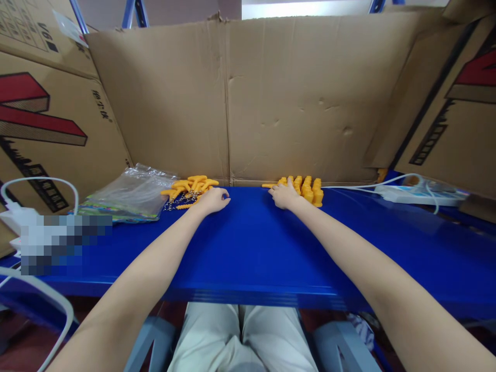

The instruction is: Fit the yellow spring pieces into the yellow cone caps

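Observation:
My left hand (215, 200) rests at the right edge of a loose pile of yellow plastic T-shaped pieces (196, 183) with small metal chains (186, 197). Its fingers are loosely curled, with a gap between thumb and fingertips, and nothing shows in it. Over to the right, my right hand (284, 196) lies against the left side of a tight group of upright yellow plastic pieces (308, 190), fingers spread. A thin yellow end (267, 185) sticks out just beyond those fingers; whether they touch it I cannot tell.
Clear zip bags (132, 194) lie left of the pile. A cardboard sheet (294, 98) stands behind the blue table (248, 248), with printed boxes (42, 124) at the sides. A white power strip (420, 195) with cables is at right, white plugs (23, 219) at left.

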`<act>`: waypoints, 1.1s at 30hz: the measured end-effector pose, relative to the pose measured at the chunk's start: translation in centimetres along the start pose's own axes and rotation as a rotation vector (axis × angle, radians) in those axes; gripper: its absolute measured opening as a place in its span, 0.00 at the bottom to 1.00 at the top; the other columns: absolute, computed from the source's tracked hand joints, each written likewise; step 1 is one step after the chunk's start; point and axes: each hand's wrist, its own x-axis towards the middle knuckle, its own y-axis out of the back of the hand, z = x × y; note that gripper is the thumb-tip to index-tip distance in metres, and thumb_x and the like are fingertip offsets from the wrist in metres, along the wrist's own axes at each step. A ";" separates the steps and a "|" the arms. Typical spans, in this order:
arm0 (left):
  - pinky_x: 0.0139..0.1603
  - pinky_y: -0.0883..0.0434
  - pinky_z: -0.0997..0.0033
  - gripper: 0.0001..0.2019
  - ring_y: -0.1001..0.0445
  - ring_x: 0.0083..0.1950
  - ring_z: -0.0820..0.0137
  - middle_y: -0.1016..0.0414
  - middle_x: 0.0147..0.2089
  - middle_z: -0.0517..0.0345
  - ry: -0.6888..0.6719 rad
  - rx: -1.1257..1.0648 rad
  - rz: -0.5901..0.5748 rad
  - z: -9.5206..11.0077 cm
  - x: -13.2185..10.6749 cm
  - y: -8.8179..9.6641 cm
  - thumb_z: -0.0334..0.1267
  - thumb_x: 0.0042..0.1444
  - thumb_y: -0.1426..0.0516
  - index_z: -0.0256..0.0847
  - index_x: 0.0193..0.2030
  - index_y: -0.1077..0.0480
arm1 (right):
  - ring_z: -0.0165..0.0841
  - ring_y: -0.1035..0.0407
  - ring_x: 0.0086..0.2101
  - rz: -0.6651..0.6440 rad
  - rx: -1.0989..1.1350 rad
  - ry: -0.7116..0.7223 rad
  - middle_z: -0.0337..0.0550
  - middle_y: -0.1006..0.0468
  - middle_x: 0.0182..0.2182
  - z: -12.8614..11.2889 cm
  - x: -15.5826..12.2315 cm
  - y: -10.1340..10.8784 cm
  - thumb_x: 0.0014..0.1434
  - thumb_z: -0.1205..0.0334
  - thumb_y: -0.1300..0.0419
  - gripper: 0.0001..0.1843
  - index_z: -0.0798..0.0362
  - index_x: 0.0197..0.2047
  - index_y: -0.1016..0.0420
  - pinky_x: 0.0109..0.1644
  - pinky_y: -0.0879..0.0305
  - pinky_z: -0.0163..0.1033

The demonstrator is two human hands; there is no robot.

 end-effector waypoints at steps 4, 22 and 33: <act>0.49 0.31 0.66 0.16 0.26 0.48 0.62 0.22 0.46 0.50 0.019 0.086 0.062 0.2 -0.3 0.4 0.39 0.55 0.48 0.40 0.47 0.24 | 0.49 0.35 0.53 0.119 0.103 -0.080 0.55 0.26 0.53 1.5 -0.9 1.1 0.62 0.64 0.52 0.19 0.55 0.52 0.27 0.60 0.53 0.63; 0.54 0.37 0.52 0.12 0.30 0.53 0.52 0.24 0.49 0.48 0.218 0.250 -0.024 -1.5 -0.4 0.8 0.35 0.51 0.43 0.44 0.42 0.24 | 0.49 0.32 0.47 0.186 0.159 -0.158 0.54 0.22 0.39 2.5 -2.7 0.4 0.61 0.59 0.50 0.17 0.55 0.46 0.24 0.59 0.56 0.61; 0.49 0.33 0.59 0.13 0.29 0.50 0.55 0.25 0.49 0.45 0.179 0.254 -0.074 -1.1 -0.6 0.9 0.34 0.52 0.46 0.41 0.44 0.26 | 0.44 0.29 0.44 0.201 0.460 -0.158 0.50 0.21 0.41 -0.3 -2.6 0.7 0.60 0.57 0.46 0.14 0.54 0.46 0.28 0.49 0.41 0.48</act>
